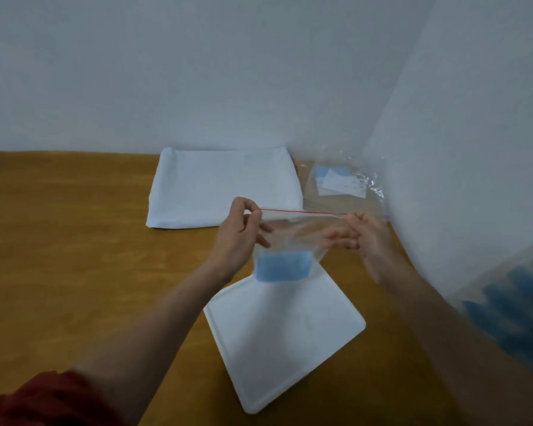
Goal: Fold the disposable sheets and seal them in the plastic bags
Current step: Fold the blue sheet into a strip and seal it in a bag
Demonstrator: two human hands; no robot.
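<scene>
I hold a clear zip bag (293, 233) with a red strip along its top edge above the wooden table (74, 241). My left hand (239, 233) pinches the bag's top left corner, and my right hand (359, 233) pinches its top right end. A small folded blue sheet (283, 267) sits in the bottom of the bag. Below the bag, a folded white sheet (283, 336) lies flat on the table, turned at an angle. A larger folded white sheet (225, 189) lies further back against the wall.
A pile of clear plastic bags (342, 189) with blue and white labels lies in the back right corner. White walls close the table at the back and right. A blue and white wrapped bundle (517, 318) is at the right edge.
</scene>
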